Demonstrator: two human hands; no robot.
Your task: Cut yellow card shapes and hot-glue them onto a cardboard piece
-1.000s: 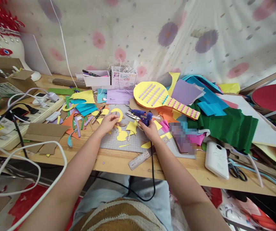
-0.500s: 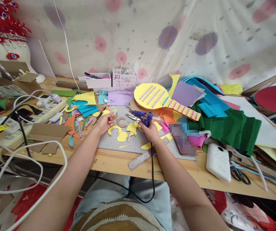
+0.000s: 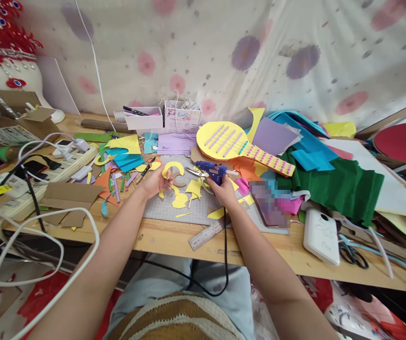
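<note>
My left hand (image 3: 156, 183) is closed on a curved yellow paper piece (image 3: 173, 168), C-shaped, raised above the grey cutting mat (image 3: 153, 210). In my right hand (image 3: 224, 190) is a blue hot glue gun (image 3: 212, 171), its nozzle side toward the left. Silver scissor blades (image 3: 196, 173) stick out beside the glue gun; whether the same hand grips them I cannot tell. Under my left fingers lies a brown cardboard C shape (image 3: 180, 180), partly hidden. Yellow paper scraps (image 3: 180, 201) are spread over the mat between my hands.
A yellow paper lute shape (image 3: 220, 139) lies behind the glue gun. A steel ruler (image 3: 206, 234) rests at the mat's front edge, near the black cord (image 3: 225, 255). To the right are a phone (image 3: 268, 203), a white power bank (image 3: 321, 236) and black-handled scissors (image 3: 353, 255).
The yellow piece in my left hand has been turned, so its curved face now shows over the cardboard C. My right hand and the glue gun have hardly moved.
</note>
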